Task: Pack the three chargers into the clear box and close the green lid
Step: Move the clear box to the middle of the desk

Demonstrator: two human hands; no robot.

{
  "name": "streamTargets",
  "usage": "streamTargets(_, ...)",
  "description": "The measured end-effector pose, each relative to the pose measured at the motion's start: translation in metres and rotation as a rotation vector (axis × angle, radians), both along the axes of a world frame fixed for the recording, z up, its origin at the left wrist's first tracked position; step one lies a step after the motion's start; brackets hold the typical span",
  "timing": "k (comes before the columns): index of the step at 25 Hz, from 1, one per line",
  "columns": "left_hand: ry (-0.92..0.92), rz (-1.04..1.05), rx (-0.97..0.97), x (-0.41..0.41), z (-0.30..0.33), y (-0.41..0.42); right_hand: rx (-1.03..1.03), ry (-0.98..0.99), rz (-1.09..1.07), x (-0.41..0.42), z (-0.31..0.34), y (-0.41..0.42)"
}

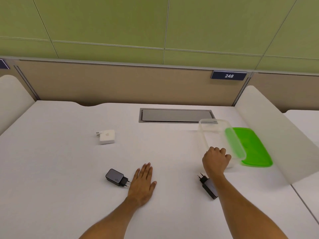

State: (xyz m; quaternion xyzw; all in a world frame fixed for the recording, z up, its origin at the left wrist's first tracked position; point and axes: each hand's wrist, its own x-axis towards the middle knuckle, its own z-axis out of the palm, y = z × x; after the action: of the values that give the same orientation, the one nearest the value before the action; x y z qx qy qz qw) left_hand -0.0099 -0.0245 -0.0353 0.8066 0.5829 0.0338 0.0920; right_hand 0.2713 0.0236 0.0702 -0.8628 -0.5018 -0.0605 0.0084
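The clear box [211, 130] lies on the white desk at the right, blurred, with no lid on it. My right hand [215, 160] grips its near rim. The green lid [253, 149] lies flat just right of the box, partly seen through its wall. A white charger [107, 136] rests at the middle left. A dark grey charger [116, 177] sits by my left hand [143, 182], which lies flat and open on the desk, touching nothing. Another dark charger [208, 186] is partly hidden under my right forearm.
A metal cable hatch [176, 115] is set into the desk [69, 161] behind the box. White side dividers [276, 131] stand at the right and left edges. A beige partition with a plate reading 248 [228, 76] closes the back.
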Motion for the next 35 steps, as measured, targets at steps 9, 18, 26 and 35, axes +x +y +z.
streamTargets(9,0.018,-0.001,0.005,0.000,0.000,0.000,0.033,0.118,-0.036,-0.001,-0.009,0.004)
streamTargets(18,0.030,0.008,-0.008,0.001,-0.002,0.001,0.218,0.150,0.141,-0.009,-0.009,0.022)
streamTargets(26,0.031,0.011,-0.011,0.001,0.000,0.000,0.269,0.139,0.673,-0.026,-0.012,0.048)
streamTargets(35,0.032,0.012,-0.024,0.001,-0.002,0.001,0.265,0.205,0.937,-0.029,-0.011,0.061)
